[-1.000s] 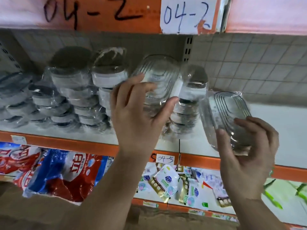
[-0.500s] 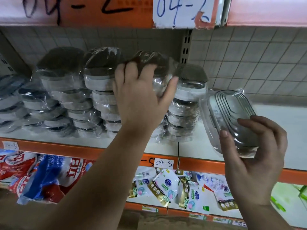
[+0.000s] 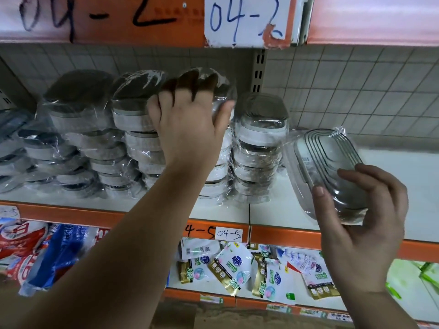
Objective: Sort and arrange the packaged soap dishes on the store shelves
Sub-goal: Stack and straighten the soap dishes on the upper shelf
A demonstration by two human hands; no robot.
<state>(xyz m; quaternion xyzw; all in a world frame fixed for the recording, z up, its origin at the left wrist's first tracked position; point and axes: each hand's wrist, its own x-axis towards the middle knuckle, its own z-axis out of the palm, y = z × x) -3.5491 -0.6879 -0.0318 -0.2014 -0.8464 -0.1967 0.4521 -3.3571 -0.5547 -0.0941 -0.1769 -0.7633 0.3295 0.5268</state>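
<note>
Middle shelf (image 3: 392,176): white deck, orange front edge, tiled wall behind. The left and centre are filled with stacks of soap dishes (image 3: 80,129), each dish in its own clear plastic bag, grey lid up and pale base below. There are four tall stacks side by side, and lower ones run off the left edge.

Lower shelf, left end: red and blue detergent bags (image 3: 47,252) lying in a heap. Contents can't be read.

Left hand (image 3: 187,129): reaches in over the front edge and grasps the top soap dish (image 3: 223,91) on the third tall stack. The fingers are curled over its lid and show dark through the wrap. The thumb presses on its right side. That dish sits level with the tops of the neighbouring stacks.

Right hand (image 3: 363,224): grasps a bagged soap dish (image 3: 332,167), with the thumb on the near left rim and the fingers round the right side. This dish is tilted, ribbed face toward the camera, and is over the shelf's front edge just right of the last stack. Can't tell whether it touches the deck.

Lower shelf, centre: small white and gold sachets (image 3: 237,264), loose and overlapping.

Paper tag "04-2" (image 3: 247,20) is on the top beam. Tag "04-5" (image 3: 228,233) is on the orange front edge.
</note>
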